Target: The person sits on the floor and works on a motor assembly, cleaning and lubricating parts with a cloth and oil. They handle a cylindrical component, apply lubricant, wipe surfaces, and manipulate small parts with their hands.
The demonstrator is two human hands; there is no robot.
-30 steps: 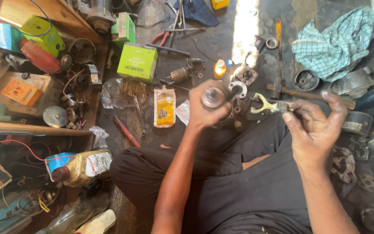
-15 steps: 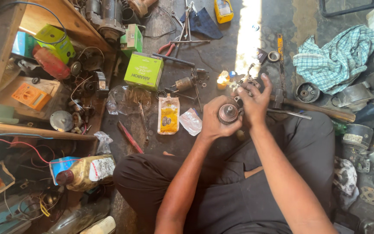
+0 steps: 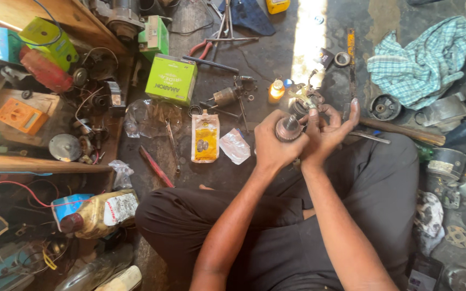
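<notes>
Dark, oil-stained workshop floor spreads under your crossed legs, and just above your knees your left hand (image 3: pixel 273 144) is wrapped around a small grey cylindrical metal motor part (image 3: pixel 288 129), while your right hand (image 3: pixel 327 132) pinches at its top end, fingers half spread. You look mid-job: the part is unfinished in hand. Left of it lie a yellow sachet (image 3: pixel 205 136) and a green cardboard box (image 3: pixel 171 80); right, a checked teal cloth (image 3: pixel 424 56).
</notes>
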